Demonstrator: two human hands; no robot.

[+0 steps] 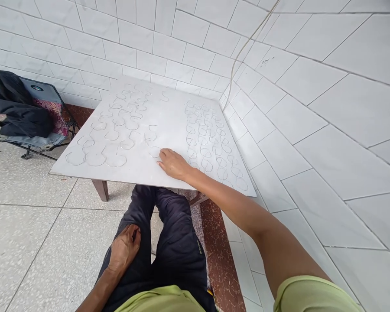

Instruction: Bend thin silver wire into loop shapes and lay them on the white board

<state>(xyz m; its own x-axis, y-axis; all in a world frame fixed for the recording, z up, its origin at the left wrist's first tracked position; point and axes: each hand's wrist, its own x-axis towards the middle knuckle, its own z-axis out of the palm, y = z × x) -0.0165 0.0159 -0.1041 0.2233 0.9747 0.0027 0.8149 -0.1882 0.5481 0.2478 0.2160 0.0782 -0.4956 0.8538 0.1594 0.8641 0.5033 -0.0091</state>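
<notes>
My right hand rests on a white board, fingers bent and close together, with the fingertips at a thin curved wire piece. Part of that piece is hidden under the fingers. Above it on the board lie a few more thin wire curves. My left hand sits on my left thigh, thumb and fingers pressed together; whatever they may hold is too small to see. Rows of similar wire curves cover the board's left part, and ring-like wire loops line its right part.
A folding chair with dark clothing on it stands at the left. The board rests on a wooden-legged support. White tiled walls meet behind and to the right, with a thin cable hanging in the corner.
</notes>
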